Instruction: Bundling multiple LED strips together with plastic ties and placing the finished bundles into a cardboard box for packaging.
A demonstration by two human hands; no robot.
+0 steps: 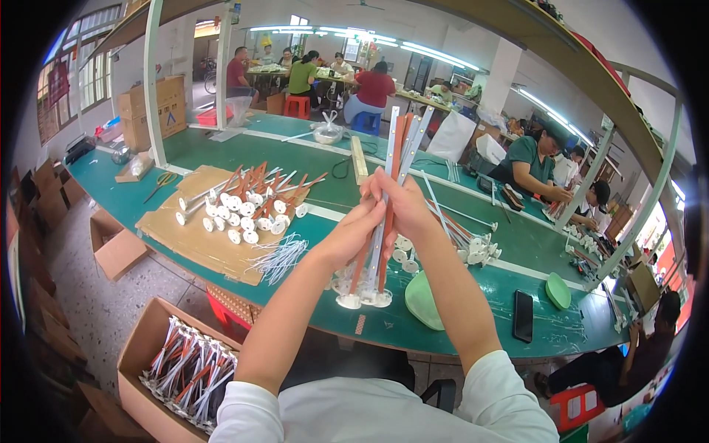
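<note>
Two hands closed around an upright bundle of strips

Both hands are pressed together around one bundle of strips (396, 140), to the right of the cardboard sheet (159, 223). The left hand (356, 230) wraps it from the left, fingers curled; the right hand (406, 203) closes from the other side, slightly higher, its fingers meeting the left's. Neither is spread — which finger bears on which strip cannot be told. The bundle stands nearly upright, its tops fanning a little above the grip, its white discs (362, 299) at the bottom; whether these rest on the table (473, 284) is unclear.

Beyond the sheet's far left corner, a tall carton (159, 107) carries a dark printed mark and finer print too small to read.

The held strips are long, flat and narrow, some rust-brown, others silver-grey with small dark dots. More such pieces lie heaped (244, 209) on the sheet, round white plastic bases toward the near side. Thin white ties (282, 258) spread loosely over its near right corner, and scissors (162, 181) lie just off its left edge. Well to its right are a smooth, rounded green dish (422, 299) and, farther along, a glossy black phone (523, 316). Below its near edge — down beside the table — an open brown carton (133, 376) is packed with similar strips.
</note>
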